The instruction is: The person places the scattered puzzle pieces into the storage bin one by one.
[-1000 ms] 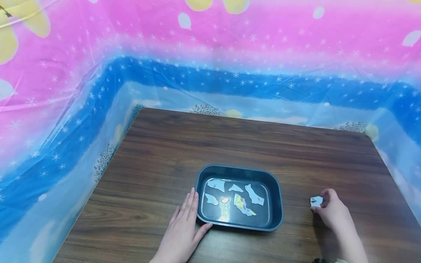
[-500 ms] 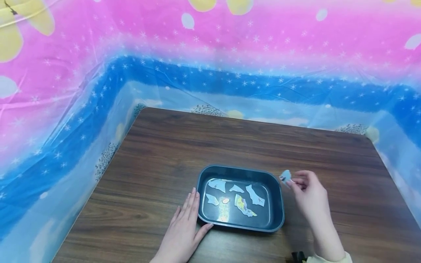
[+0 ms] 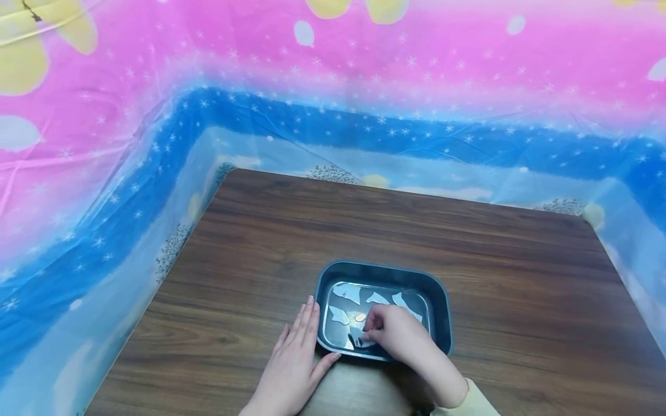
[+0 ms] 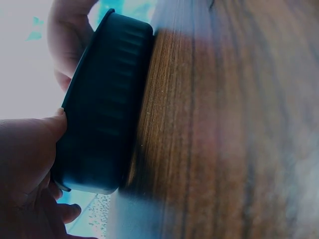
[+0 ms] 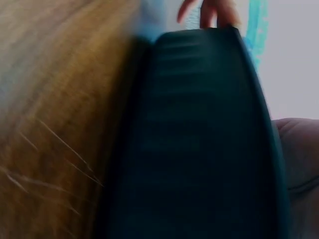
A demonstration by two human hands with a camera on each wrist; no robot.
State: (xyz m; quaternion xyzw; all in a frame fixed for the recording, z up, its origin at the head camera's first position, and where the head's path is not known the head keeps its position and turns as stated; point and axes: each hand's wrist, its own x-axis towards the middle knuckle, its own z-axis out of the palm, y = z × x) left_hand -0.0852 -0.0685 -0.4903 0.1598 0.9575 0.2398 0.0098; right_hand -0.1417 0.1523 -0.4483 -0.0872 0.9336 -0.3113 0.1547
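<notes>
A dark blue-grey rectangular tray [image 3: 441, 292] sits on the wooden table near its front. My left hand [image 3: 293, 355] rests along its left side, fingers straight and thumb at the front corner. Inside the tray, my right hand [image 3: 403, 335] pinches a small pale flat piece [image 3: 358, 337] with dark marks, low over the front part of the floor. Several irregular pale pieces [image 3: 346, 293] lie behind and left of it. The yellow-patterned piece is hidden under the right hand. In the left wrist view, the tray's outer wall [image 4: 102, 104] stands beside the left thumb [image 4: 57, 124].
The brown wood-grain table [image 3: 250, 242] extends behind the tray and to both sides. A pink and blue patterned cloth [image 3: 364, 86] hangs around its back and sides. In the right wrist view, the tray's side wall [image 5: 189, 139] fills the middle.
My right hand has carried the pale piece leftward from the table on the right, past the tray's right rim and down inside. The left hand keeps its place at the tray.
</notes>
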